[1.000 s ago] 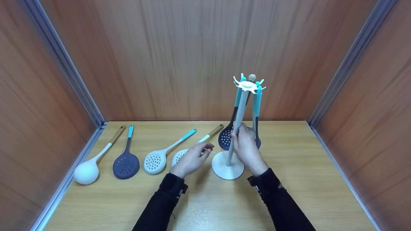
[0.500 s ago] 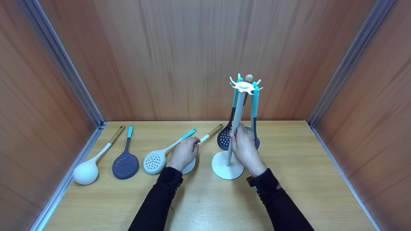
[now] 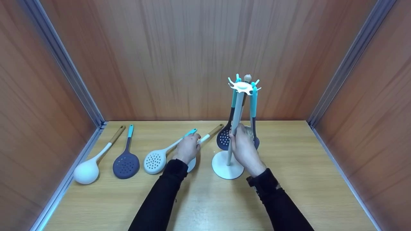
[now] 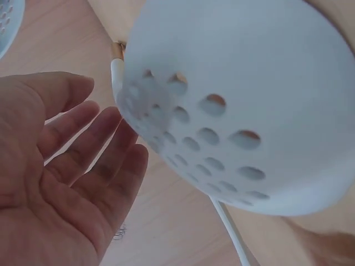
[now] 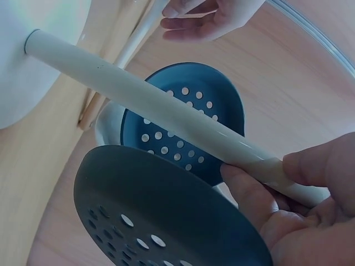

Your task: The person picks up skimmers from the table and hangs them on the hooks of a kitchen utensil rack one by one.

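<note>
My left hand point(image 3: 187, 147) is over a white skimmer point(image 3: 192, 164) with a wooden handle, covering much of its perforated head. In the left wrist view the fingers are parted and loosely bent beside this head point(image 4: 222, 127); the fingertips reach toward its neck, and contact is unclear. My right hand point(image 3: 244, 148) grips the pole point(image 3: 238, 110) of a white utensil stand point(image 3: 219, 166), thumb and fingers around it. From the stand's hooked top point(image 3: 241, 86) hang a dark perforated skimmer point(image 3: 223, 138) and other turquoise-handled utensils, partly hidden by the hand.
Left of my left hand lie a white skimmer with a turquoise handle point(image 3: 155, 162), a dark perforated turner point(image 3: 126, 165) and a white ladle point(image 3: 86, 172) with a wooden handle. Wooden panels point(image 3: 199, 57) enclose the tabletop point(image 3: 321, 186) at the back and sides.
My left hand has moved left, then slightly forward, over the wooden-handled skimmer. The right hand still grips the pole, and the stand's top has tilted slightly left.
</note>
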{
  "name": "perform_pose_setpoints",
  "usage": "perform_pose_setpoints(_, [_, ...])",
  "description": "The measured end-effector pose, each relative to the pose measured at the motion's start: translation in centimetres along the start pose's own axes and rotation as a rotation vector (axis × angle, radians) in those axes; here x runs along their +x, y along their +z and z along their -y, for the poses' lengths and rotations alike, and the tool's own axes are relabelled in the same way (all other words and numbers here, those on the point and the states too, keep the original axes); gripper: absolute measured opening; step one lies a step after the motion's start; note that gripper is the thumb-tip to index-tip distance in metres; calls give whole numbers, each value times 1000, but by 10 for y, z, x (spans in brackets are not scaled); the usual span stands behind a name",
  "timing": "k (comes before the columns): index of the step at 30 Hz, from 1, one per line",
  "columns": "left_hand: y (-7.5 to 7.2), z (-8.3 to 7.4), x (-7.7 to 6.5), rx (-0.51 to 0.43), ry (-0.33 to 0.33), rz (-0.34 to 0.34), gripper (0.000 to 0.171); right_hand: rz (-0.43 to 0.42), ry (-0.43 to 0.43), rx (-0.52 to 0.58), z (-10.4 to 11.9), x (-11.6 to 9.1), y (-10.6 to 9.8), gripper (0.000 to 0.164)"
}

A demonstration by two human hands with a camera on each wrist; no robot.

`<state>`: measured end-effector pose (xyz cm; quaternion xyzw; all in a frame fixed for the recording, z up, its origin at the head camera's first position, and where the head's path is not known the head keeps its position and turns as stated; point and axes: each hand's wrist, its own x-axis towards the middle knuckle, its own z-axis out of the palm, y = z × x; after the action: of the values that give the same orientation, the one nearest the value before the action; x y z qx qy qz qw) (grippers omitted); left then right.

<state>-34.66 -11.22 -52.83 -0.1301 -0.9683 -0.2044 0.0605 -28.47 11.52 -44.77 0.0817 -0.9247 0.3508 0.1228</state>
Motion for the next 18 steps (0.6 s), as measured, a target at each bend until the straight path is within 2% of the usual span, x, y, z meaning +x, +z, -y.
perform_pose_setpoints(9, [10, -2, 13, 37, -34, 75, 36, 32, 29, 22, 0, 1, -2, 35])
perform_pose_setpoints(18, [18, -7, 13, 74, -87, 62, 23, -10, -16, -19, -1, 0, 0, 31])
